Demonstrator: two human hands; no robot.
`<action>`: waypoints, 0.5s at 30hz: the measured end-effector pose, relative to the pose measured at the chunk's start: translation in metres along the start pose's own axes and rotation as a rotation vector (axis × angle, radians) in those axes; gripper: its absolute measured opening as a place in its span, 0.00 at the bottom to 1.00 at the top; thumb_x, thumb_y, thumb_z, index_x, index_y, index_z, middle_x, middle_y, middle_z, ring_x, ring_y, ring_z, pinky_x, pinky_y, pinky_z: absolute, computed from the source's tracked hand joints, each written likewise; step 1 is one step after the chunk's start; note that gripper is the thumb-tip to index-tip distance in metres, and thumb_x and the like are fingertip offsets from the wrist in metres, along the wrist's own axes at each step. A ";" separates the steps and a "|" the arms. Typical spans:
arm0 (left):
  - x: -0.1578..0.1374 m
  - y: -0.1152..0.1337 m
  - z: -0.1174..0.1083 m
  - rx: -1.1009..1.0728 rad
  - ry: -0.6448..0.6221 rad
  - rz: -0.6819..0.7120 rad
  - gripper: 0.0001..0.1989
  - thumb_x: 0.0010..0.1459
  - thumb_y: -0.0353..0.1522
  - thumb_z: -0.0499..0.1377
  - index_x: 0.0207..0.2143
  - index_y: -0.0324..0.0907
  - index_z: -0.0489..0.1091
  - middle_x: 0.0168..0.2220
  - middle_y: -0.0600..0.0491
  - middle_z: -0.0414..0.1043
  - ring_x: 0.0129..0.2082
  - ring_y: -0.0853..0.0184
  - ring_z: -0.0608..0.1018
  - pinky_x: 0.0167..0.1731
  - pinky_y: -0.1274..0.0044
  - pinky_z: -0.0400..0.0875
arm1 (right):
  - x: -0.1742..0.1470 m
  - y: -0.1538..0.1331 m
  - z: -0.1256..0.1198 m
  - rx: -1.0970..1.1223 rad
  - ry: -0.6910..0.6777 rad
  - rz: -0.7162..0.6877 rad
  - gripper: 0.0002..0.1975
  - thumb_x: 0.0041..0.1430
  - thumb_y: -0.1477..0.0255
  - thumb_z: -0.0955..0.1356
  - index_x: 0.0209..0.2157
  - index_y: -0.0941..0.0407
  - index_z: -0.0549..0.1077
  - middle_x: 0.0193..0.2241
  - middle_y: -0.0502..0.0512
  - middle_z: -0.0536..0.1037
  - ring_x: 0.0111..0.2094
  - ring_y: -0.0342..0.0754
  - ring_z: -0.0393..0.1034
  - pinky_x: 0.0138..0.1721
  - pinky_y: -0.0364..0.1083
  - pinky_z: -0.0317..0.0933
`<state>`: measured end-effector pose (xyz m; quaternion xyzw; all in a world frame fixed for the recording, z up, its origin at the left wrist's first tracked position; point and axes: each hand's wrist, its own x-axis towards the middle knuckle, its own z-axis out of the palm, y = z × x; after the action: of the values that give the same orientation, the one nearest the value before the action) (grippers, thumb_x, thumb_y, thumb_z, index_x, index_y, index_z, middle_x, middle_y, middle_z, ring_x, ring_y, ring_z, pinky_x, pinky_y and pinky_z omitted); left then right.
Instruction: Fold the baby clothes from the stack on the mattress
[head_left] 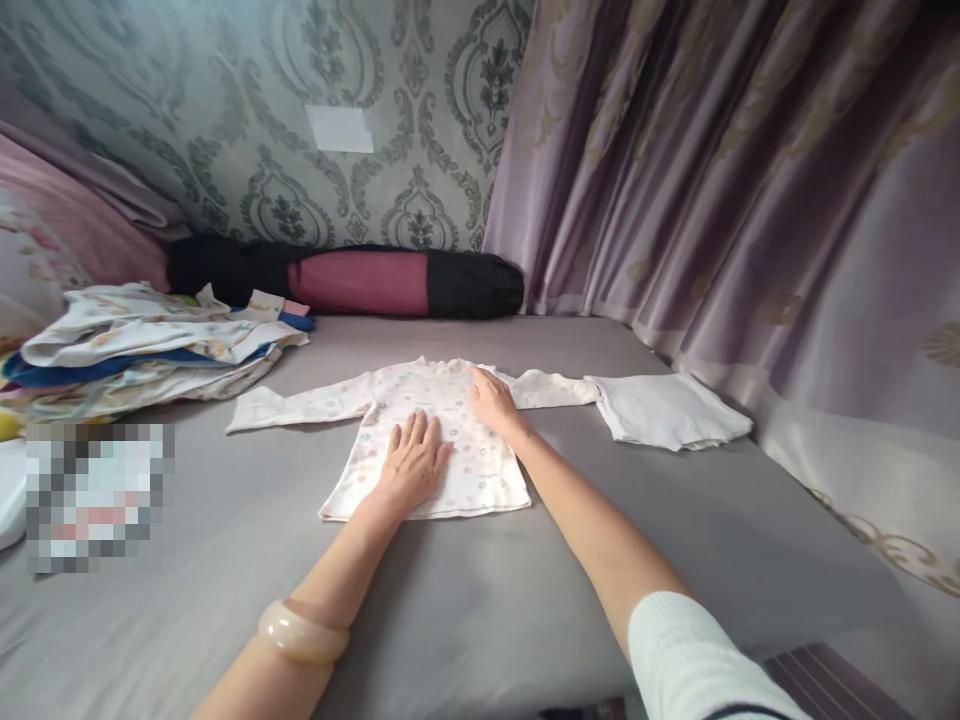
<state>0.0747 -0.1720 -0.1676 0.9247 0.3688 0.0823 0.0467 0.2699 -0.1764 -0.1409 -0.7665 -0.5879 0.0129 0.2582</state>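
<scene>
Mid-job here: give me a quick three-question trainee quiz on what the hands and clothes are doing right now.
1. True or false: both hands lie flat on the patterned long-sleeved top.
2. Which hand is nearer the collar?
3. What lies just beyond the top's right sleeve: A) a folded white garment, B) a pillow, C) a hanger?

Key
1. True: the left hand and right hand press open-palmed on it.
2. The right hand.
3. A, the folded white garment, on the grey bed sheet.
</scene>
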 end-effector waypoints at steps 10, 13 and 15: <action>0.020 0.035 -0.006 -0.153 -0.115 0.412 0.24 0.68 0.41 0.44 0.62 0.40 0.58 0.66 0.41 0.56 0.68 0.54 0.55 0.64 0.58 0.52 | -0.031 0.044 -0.009 0.037 0.138 0.199 0.21 0.61 0.81 0.59 0.54 0.61 0.70 0.53 0.63 0.73 0.56 0.51 0.65 0.58 0.48 0.58; 0.038 0.038 -0.002 -0.180 -0.128 0.435 0.23 0.68 0.41 0.45 0.61 0.42 0.58 0.66 0.42 0.56 0.67 0.55 0.56 0.64 0.58 0.52 | -0.034 0.049 -0.001 0.068 0.262 0.181 0.20 0.60 0.82 0.58 0.51 0.61 0.71 0.51 0.63 0.74 0.55 0.51 0.66 0.58 0.48 0.58; 0.051 0.038 0.002 -0.195 -0.132 0.426 0.23 0.68 0.40 0.46 0.61 0.42 0.58 0.66 0.42 0.56 0.67 0.55 0.56 0.64 0.58 0.52 | -0.035 0.053 0.003 0.080 0.340 0.172 0.20 0.60 0.82 0.58 0.50 0.60 0.72 0.49 0.62 0.75 0.53 0.50 0.67 0.57 0.48 0.59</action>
<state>0.1368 -0.1641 -0.1582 0.9760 0.1519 0.0649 0.1416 0.3054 -0.2159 -0.1753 -0.7942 -0.4671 -0.0713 0.3820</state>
